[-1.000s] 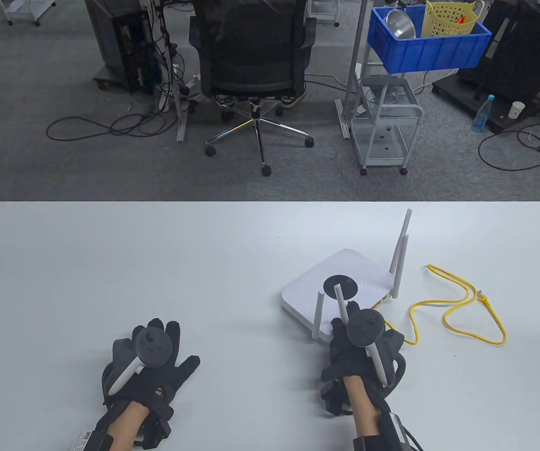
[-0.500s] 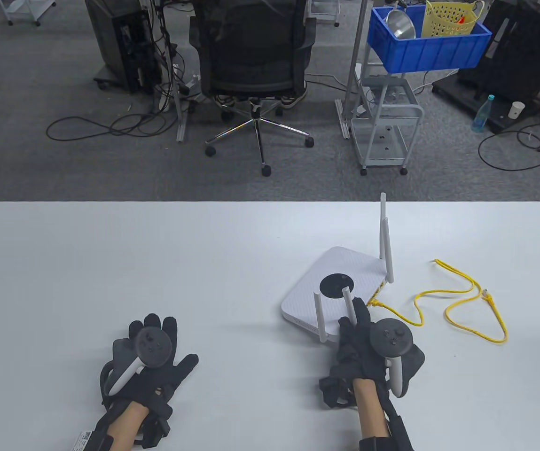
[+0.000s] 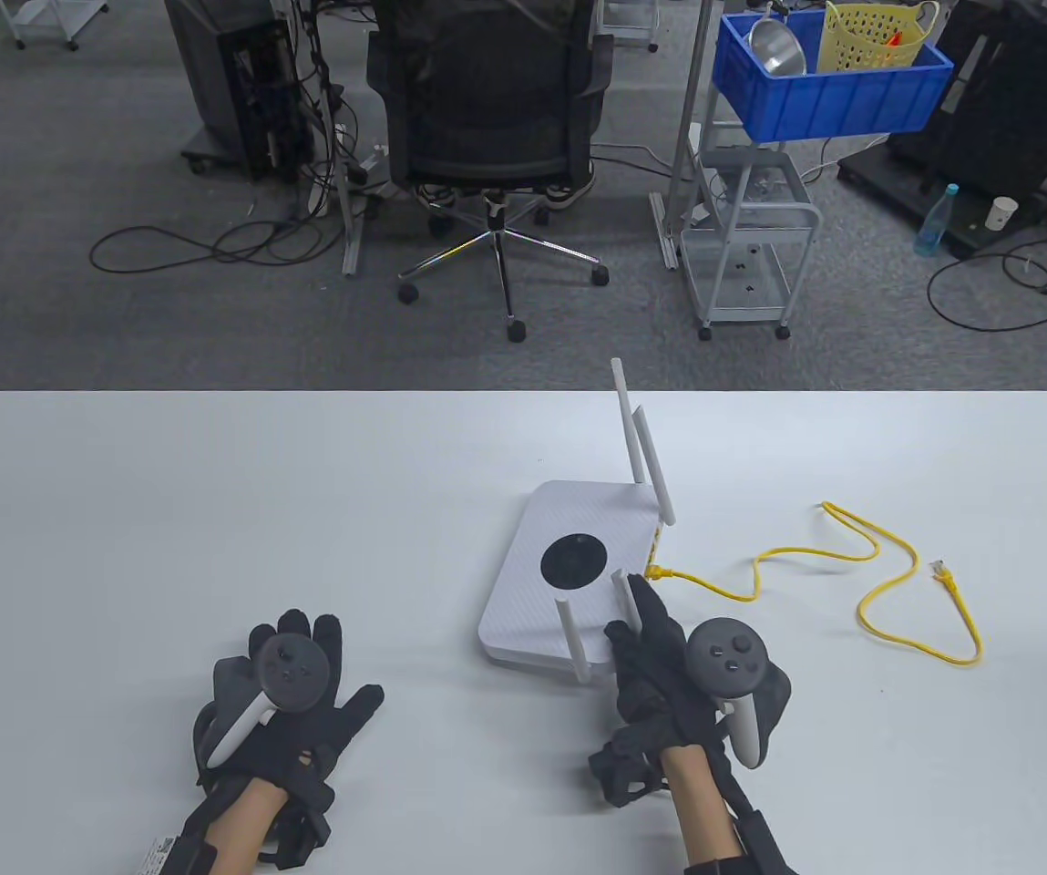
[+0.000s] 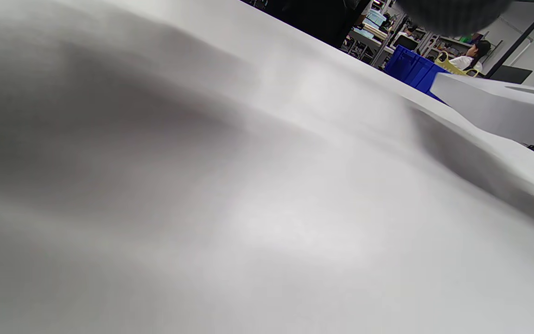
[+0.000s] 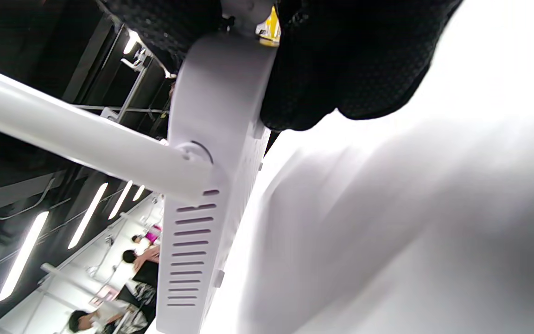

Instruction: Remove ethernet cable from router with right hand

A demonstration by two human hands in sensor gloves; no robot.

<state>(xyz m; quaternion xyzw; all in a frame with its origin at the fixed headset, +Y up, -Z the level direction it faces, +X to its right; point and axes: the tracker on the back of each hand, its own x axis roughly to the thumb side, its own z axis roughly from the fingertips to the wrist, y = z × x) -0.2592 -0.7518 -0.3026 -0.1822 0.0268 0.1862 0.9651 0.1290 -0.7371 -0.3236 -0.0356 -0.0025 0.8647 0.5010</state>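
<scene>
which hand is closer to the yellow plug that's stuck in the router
Right. The right hand reaches up at the router's near corner, fingertips just short of the yellow plug. The left hand rests flat on the table, well off to the router's left.

Table view high, looking down; left wrist view skims table [image 4: 230, 222]; right wrist view near, tilted; all share router [image 3: 569, 565].

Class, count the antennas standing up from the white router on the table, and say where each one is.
4: two at the router's far right corner, two at its near edge, beside the right hand. None seem hidden.
</scene>
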